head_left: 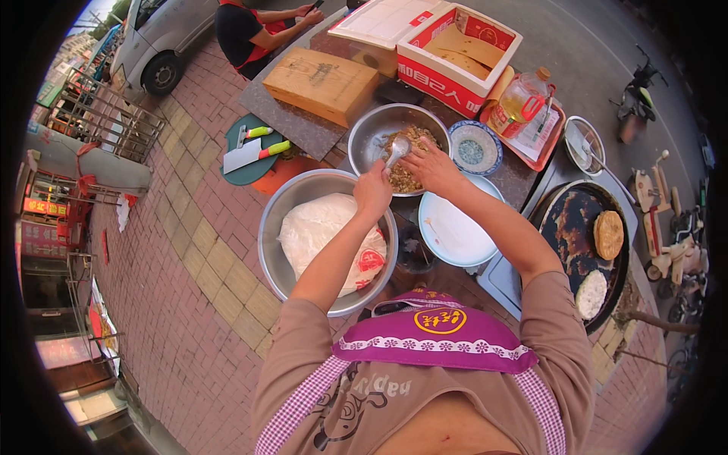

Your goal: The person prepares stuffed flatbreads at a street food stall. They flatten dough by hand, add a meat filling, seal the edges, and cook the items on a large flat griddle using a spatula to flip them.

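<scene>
My left hand is closed around the handle of a metal spoon. The spoon's bowl is over a crumbly brown filling in a stainless steel bowl. Reaching into the same bowl from the right, my right hand has its fingers extended close to the spoon; whether they touch the filling is hard to tell. Below my left forearm, a large metal basin holds a pale mass, seemingly dough, under clear plastic with red print. A blue-rimmed white basin lies beneath my right forearm.
A round pan at right holds a browned flatbread and a pale one. Behind are a patterned bowl, an oil bottle, a foam box and a wooden box. A cleaver lies left.
</scene>
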Action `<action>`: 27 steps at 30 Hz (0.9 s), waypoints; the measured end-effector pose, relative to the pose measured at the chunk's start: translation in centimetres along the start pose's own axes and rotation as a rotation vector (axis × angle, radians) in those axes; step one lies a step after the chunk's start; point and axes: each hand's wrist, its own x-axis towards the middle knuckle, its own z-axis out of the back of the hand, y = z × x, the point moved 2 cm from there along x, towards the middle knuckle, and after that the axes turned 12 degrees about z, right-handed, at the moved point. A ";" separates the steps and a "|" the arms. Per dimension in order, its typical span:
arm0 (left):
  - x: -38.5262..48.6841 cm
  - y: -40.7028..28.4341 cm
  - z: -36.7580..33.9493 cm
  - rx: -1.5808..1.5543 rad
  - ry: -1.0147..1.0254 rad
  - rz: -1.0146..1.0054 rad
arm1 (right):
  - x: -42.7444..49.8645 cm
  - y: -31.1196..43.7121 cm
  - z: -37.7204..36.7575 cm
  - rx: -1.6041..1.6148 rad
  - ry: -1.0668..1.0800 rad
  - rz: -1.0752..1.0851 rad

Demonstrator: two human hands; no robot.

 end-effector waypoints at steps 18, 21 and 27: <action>0.9 -4.8 0.3 0.074 0.184 -0.083 | 1.0 0.2 -3.7 -0.096 0.265 0.149; 2.6 -4.7 1.0 0.184 0.213 0.003 | 0.5 0.1 -2.7 -0.214 0.288 0.359; 3.0 -2.8 2.5 0.136 0.118 0.142 | -0.6 -1.3 2.5 -0.055 0.161 0.327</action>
